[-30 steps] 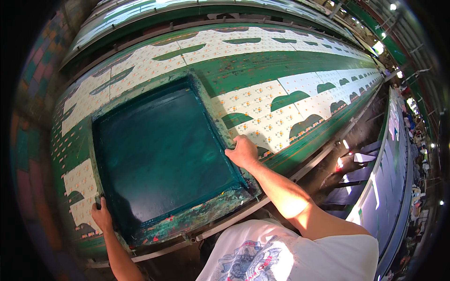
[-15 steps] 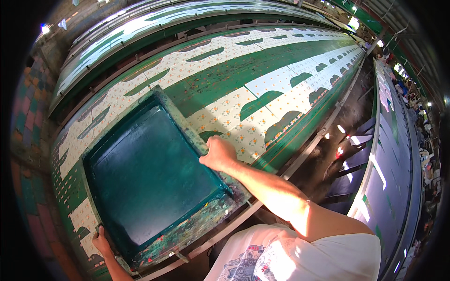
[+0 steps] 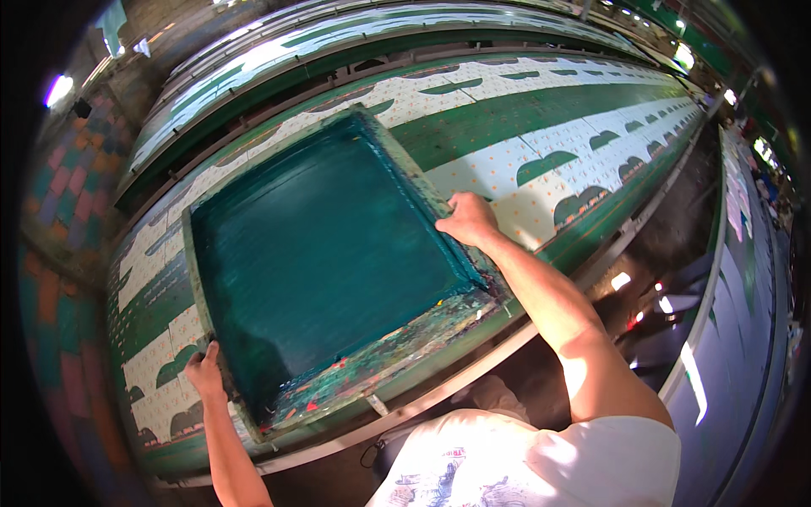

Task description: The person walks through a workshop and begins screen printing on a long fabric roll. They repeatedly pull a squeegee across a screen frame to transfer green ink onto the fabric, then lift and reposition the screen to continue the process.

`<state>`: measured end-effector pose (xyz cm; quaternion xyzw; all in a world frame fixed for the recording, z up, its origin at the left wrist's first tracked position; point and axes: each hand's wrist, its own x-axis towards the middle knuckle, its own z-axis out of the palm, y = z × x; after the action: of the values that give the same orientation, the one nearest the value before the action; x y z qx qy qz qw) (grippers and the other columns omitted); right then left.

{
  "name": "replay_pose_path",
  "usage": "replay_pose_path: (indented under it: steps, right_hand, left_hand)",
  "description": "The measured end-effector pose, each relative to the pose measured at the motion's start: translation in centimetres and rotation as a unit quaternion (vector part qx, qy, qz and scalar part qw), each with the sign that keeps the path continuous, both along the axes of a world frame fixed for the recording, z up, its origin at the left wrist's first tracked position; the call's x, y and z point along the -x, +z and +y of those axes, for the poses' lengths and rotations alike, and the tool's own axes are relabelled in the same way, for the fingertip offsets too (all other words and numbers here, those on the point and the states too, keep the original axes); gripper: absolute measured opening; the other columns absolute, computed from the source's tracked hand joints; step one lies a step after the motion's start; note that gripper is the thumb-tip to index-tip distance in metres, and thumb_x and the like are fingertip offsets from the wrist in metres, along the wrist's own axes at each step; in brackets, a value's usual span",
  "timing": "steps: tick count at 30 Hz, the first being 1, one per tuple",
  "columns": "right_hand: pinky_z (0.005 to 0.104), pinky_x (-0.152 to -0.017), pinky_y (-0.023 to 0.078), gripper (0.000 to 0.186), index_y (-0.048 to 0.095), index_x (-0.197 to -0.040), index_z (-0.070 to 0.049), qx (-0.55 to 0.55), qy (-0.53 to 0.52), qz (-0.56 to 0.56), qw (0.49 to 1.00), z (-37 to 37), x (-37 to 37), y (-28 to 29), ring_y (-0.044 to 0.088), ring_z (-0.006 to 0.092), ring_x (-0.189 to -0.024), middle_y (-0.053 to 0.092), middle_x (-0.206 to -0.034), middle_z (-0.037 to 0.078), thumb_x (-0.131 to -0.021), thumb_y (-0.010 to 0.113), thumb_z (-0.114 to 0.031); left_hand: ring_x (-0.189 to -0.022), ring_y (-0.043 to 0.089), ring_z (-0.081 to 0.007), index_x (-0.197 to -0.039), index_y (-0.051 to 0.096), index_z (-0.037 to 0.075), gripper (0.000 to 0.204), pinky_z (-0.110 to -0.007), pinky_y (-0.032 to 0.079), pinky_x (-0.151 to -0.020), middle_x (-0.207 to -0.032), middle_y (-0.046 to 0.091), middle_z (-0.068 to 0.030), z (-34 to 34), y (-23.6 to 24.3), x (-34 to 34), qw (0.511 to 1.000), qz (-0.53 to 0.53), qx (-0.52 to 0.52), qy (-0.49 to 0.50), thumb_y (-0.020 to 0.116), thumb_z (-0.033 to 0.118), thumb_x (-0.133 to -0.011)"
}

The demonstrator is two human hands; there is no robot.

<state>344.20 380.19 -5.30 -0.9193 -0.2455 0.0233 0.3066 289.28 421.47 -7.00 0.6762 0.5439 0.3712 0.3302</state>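
Observation:
A screen-printing frame (image 3: 404,345) with a dark teal mesh (image 3: 325,249) is in front of me, slanted over the printing table. Its wooden border is stained with paint, with red and yellow specks along the near rail. My right hand (image 3: 470,221) is closed around the right rail, thumb on the upper side. At the left rail, near the close corner, my left hand (image 3: 205,370) grips the edge with its fingers partly hidden. Pale fabric panels (image 3: 530,207) with small orange prints and dark green scalloped shapes lie beneath and beyond the frame. Whether the frame touches them I cannot tell.
The long green table (image 3: 456,127) runs far off to the upper right. A metal rail (image 3: 422,404) edges its near side. Another table (image 3: 726,338) with a pale lilac surface stands at right, across a dark aisle. A wall of coloured blocks (image 3: 63,198) is at left.
The view has turned, so the table and frame appear farther right and higher. Both hands have gone with the frame, keeping their hold, and the frame seems slightly farther away over the table.

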Motion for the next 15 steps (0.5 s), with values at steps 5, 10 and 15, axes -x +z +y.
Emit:
replay_pose_path:
  steps: [5, 10, 15]
  right_hand:
    - [0.0510, -0.099, 0.065, 0.054, 0.085, -0.117, 0.001, 0.007, -0.022, 0.034, 0.999, -10.7, -13.5, -3.0, 0.081, 0.0414, -0.115, 0.084, -0.122, 0.025, -0.075, 0.092, -0.033]
    - [0.0535, -0.094, 0.064, 0.047, 0.085, -0.111, -0.003, 0.013, -0.059, 0.040, 0.997, -19.1, -22.3, -4.8, 0.081, 0.0430, -0.108, 0.084, -0.112, 0.022, -0.074, 0.092, -0.031]
    - [0.0532, -0.092, 0.065, 0.044, 0.084, -0.109, -0.003, -0.006, -0.064, 0.021, 0.998, -24.2, -27.0, -6.7, 0.082, 0.0429, -0.104, 0.084, -0.106, 0.021, -0.074, 0.093, -0.030]
  left_hand:
    - [-0.068, 0.041, -0.0123, -0.067, 0.055, 0.006, 0.049, -0.039, 0.034, -0.062, -0.067, 0.050, 0.0041, -11.3, -1.7, -15.0, 0.999, -0.015, -0.026, 0.011, 0.097, 0.017, -0.091]
    - [-0.067, 0.040, -0.0113, -0.065, 0.053, 0.005, 0.054, -0.038, 0.034, -0.059, -0.064, 0.049, 0.0039, -19.9, -3.7, -24.7, 0.999, -0.034, -0.005, 0.005, 0.099, 0.015, -0.091]
    - [-0.065, 0.041, -0.0115, -0.066, 0.054, 0.004, 0.054, -0.039, 0.036, -0.059, -0.064, 0.051, 0.0021, -24.8, -5.4, -30.0, 0.999, -0.046, 0.012, 0.016, 0.099, 0.017, -0.091]
